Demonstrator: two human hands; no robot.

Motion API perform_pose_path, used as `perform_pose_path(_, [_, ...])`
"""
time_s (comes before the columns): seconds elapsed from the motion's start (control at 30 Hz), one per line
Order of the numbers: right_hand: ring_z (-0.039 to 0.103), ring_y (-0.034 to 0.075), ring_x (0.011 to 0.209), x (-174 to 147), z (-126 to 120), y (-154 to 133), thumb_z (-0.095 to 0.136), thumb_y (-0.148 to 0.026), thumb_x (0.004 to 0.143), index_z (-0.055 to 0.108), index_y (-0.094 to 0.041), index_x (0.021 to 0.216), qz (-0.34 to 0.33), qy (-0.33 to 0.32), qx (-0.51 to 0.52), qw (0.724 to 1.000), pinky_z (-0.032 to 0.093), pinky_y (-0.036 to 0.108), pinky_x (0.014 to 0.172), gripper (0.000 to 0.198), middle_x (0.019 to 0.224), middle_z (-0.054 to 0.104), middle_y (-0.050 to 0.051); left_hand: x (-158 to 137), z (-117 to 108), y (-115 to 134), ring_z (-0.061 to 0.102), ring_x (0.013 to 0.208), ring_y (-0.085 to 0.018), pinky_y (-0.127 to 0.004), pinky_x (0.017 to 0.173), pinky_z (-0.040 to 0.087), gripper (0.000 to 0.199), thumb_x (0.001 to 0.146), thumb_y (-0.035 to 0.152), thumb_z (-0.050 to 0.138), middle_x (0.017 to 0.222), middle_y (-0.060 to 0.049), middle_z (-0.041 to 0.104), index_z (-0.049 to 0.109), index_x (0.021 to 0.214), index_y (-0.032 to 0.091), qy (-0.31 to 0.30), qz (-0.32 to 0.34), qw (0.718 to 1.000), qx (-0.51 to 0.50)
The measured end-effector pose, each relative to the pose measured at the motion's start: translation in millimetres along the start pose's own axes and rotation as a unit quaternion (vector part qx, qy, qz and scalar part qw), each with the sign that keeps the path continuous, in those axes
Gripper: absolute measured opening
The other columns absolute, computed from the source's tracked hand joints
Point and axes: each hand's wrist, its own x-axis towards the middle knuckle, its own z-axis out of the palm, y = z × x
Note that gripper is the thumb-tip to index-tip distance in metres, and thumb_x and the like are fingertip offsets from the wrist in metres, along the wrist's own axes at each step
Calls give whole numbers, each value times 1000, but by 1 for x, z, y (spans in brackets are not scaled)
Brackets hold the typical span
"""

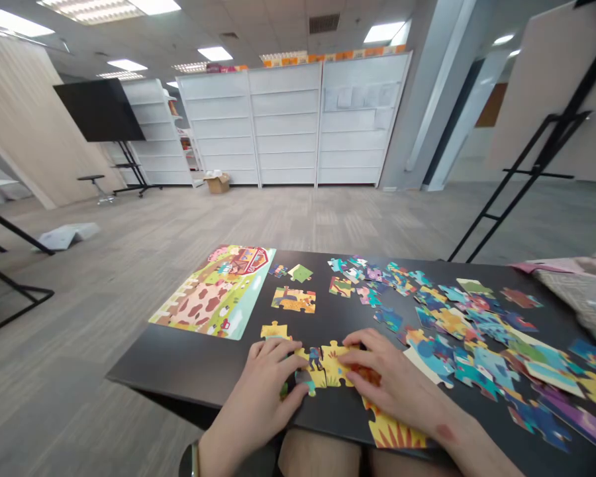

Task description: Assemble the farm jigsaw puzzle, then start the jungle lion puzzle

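Near the front edge of the dark table, my left hand (pixel 273 377) has its thumb and fingers closed on the left side of a jigsaw puzzle piece (pixel 316 364), yellow with a dark blue figure. My right hand (pixel 390 374) grips the right edge of a yellow puzzle piece (pixel 334 366). The two pieces lie side by side against each other; whether they are fully locked cannot be made out. Another yellow piece (pixel 274 330) sits just beyond my left fingers. Under my right hand, partly hidden, lies a yellow and orange piece (pixel 396 427).
Many loose puzzle pieces (pixel 487 324) spread over the table's right side. A farm picture sheet (pixel 213 291) lies at the left, near a joined yellow section (pixel 294 300) and a green piece (pixel 300 273). A patterned cloth bag (pixel 576 291) rests at the right edge.
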Motion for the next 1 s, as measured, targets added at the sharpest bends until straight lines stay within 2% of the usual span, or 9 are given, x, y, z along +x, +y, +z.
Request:
perform_pose_path(0.13, [59, 26, 111, 0, -4, -7, 58, -20, 92, 73, -25, 103, 2, -26, -37, 999, 51, 44, 95, 19, 118, 65, 8, 4, 1, 1, 50, 125, -25, -47, 105, 36, 30, 88, 16, 67, 133, 3, 61, 63, 111, 34, -4, 7, 1000, -2])
perform_pose_path(0.3, [54, 30, 128, -10, -9, -12, 58, -31, 95, 71, -27, 119, 22, -81, -61, 995, 46, 51, 107, 28, 136, 62, 9, 8, 0, 1, 50, 126, -28, -50, 105, 37, 30, 89, 16, 65, 135, 1, 60, 63, 114, 34, -18, 14, 1000, 0])
perform_pose_path(0.37, [46, 32, 139, -19, -5, -11, 55, -40, 98, 61, -26, 138, 15, -106, -61, 992, 36, 56, 116, 43, 151, 52, 11, 7, -3, -5, 48, 130, -30, -53, 107, 37, 29, 90, 21, 67, 140, 0, 57, 64, 115, 35, -10, 13, 1000, -6])
perform_pose_path(0.43, [33, 35, 148, -29, 1, -8, 53, -52, 97, 44, -23, 153, 0, -124, -58, 991, 26, 59, 121, 64, 162, 34, 13, 2, -9, -16, 46, 133, -29, -53, 109, 36, 24, 96, 28, 61, 144, -2, 54, 64, 119, 34, 28, 1, 999, -40])
perform_pose_path(0.53, [22, 38, 151, -38, 11, 0, 54, -61, 94, 26, -23, 160, -21, -124, -55, 990, 19, 61, 123, 81, 166, 18, 12, -7, -17, -33, 49, 132, -25, -47, 111, 38, 25, 103, 32, 46, 141, -6, 56, 61, 123, 30, 102, -32, 989, -103])
perform_pose_path(0.67, [21, 37, 151, -33, 13, 8, 51, -58, 98, 22, -29, 160, -25, -125, -60, 990, 19, 63, 122, 74, 165, 16, 8, -15, -18, -44, 48, 133, -24, -45, 113, 38, 23, 101, 29, 51, 140, -5, 56, 62, 121, 29, 89, -16, 993, -74])
perform_pose_path(0.8, [22, 35, 151, -24, 5, 11, 45, -55, 101, 27, -30, 158, -5, -123, -66, 990, 21, 64, 121, 65, 165, 19, 7, -17, -12, -40, 48, 133, -26, -48, 112, 38, 26, 96, 24, 58, 139, -4, 58, 62, 121, 30, 71, -9, 997, -17])
perform_pose_path(1.0, [22, 35, 151, -25, 2, 12, 48, -55, 100, 38, -30, 155, 7, -109, -39, 993, 22, 61, 122, 62, 165, 22, 6, -17, -10, -36, 51, 132, -26, -48, 109, 41, 25, 98, 27, 57, 138, -2, 61, 63, 121, 32, 50, -5, 998, 22])
